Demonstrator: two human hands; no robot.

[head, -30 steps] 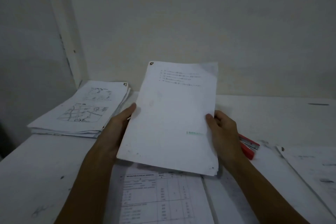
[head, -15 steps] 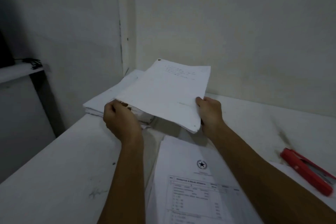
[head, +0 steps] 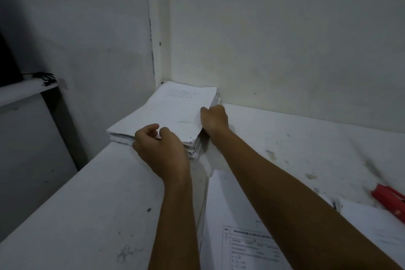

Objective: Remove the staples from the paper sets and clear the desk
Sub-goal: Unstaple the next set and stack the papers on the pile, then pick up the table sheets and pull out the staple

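Presently, as held on the desk:

- Paper stack: lies in the far corner where the two walls meet, its top sheet squared roughly over the layers below; likely parked there to free the working area.
- Left hand: at the stack's near edge, fingers curled loosely against the top sheets; whether it pinches paper or only steadies it cannot be told.
- Right hand: at the stack's right edge, thumb over the top sheet and fingers tucked beside the layers, apparently closed on that edge to align it.
- Printed table sheet: near edge of the desk, partly under the right forearm, probably awaiting attention.
- Red stapler: far right, well apart from the stack.
- Open room: bare desk to the left; the walls block the stack's far and left sides.
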